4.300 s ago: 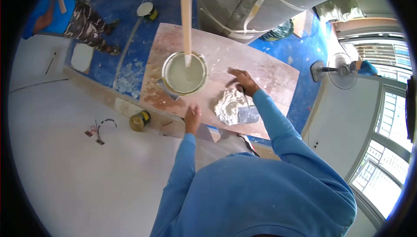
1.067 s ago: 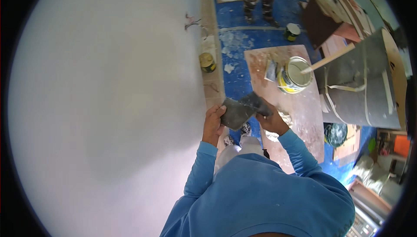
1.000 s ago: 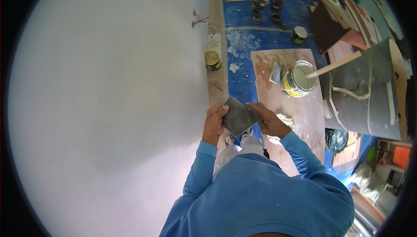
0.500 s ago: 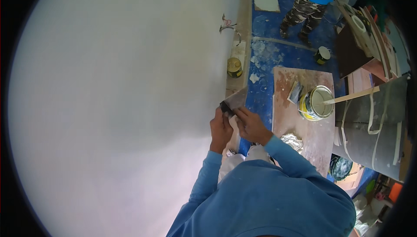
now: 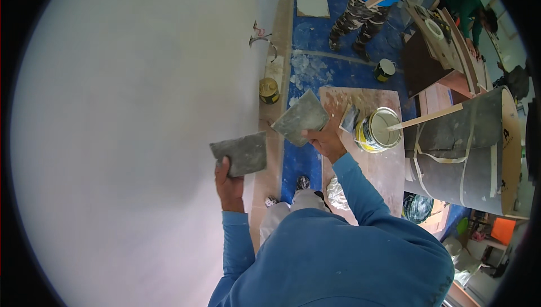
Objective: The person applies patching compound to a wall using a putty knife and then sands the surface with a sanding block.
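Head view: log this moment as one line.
left hand: holds grey blade | right hand: holds second grey blade | blades: apart | bucket: on board

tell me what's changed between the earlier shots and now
The left hand has moved left with one grey plate, and the right hand rightward with another grey plate; half a second ago they were close together. The bucket, wooden stick in it, still stands on the board.

I see left scraper, right scraper: matt, smeared | stick: bare wood | wall: smooth, matt | sweatshirt: cloth
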A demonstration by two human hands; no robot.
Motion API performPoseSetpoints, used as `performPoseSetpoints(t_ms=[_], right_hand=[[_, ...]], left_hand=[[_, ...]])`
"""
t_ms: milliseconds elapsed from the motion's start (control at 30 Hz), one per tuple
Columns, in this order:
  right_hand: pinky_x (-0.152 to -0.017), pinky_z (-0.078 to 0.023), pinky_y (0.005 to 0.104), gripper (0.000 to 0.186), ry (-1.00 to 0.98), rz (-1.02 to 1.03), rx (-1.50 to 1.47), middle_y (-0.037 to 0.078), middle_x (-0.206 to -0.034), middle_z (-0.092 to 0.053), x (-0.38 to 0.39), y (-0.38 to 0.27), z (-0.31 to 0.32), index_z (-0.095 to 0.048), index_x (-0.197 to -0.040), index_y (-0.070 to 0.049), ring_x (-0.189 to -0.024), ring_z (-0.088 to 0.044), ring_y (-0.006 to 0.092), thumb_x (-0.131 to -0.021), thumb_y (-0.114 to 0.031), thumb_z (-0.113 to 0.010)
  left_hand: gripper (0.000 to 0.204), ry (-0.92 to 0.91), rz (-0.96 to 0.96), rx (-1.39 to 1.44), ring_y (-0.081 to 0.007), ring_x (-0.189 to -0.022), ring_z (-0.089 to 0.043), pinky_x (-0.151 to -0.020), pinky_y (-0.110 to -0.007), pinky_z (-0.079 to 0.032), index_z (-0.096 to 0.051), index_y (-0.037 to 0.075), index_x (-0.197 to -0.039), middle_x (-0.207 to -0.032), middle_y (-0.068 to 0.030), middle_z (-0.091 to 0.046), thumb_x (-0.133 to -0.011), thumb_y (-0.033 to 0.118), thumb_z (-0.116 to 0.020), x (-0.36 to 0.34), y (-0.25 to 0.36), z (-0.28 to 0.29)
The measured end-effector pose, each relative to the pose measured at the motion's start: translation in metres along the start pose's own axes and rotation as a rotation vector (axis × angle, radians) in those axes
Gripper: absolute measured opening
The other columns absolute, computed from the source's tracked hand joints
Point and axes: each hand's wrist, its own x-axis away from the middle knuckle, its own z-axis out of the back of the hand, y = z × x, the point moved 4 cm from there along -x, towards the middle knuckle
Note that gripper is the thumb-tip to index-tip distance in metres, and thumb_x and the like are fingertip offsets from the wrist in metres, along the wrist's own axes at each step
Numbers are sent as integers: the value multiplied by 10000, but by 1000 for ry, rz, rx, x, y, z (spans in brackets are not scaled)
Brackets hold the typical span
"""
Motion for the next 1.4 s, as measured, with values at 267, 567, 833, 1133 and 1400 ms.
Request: performPoseSetpoints(t_ms=[267,567,833,1133,1400], right_hand=[[-825,-493,345,576,-319,253,733,145,-1168,-615,49,-25,-66,-461,-1381,-35,-946,-627,263,-833,-3,-638],[-777,-493,339,292,-258,-345,1189,178,-1001,-693,75,40,2,-638,-1144,-16,-860,-661,298,-886,-137,-574],[-722,-484,309,205,94,58,396,70,-905,-684,84,43,-85,-643,-1024,34,-796,-619,154,-888,-100,-569],[-855,-475,398,442,407,369,939,184,-1057,-641,98,43,-41,-546,-1201,18,-968,-616,299,-860,-225,-688],[-654,-502,353,242,1050,236,547,82,-930,-625,240,5,296,-643,-957,-45,-802,-586,241,-859,-248,-558]], left_hand=[[328,-200,334,-249,-204,-985,-635,-883,-316,-515,-560,-51,-1226,-1100,-128,-647,-930,91,-564,-1,-47,-25],[312,-281,82,-463,-153,-976,-623,-859,-290,-506,-585,-10,-1222,-1079,-89,-654,-946,136,-589,-4,-14,-42],[543,-477,-170,-1147,-369,-1345,-425,-1124,-402,-305,-452,-67,-1379,-1413,-261,-469,-1015,336,-465,11,-65,3],[632,-832,160,-1287,-413,-1128,-574,-927,-446,-451,-354,-44,-1409,-1159,-342,-570,-933,309,-574,25,-60,-1],[388,-781,268,-1107,-268,-886,-647,-830,-366,-498,-563,-66,-1178,-957,-167,-671,-908,210,-609,50,-97,27]])
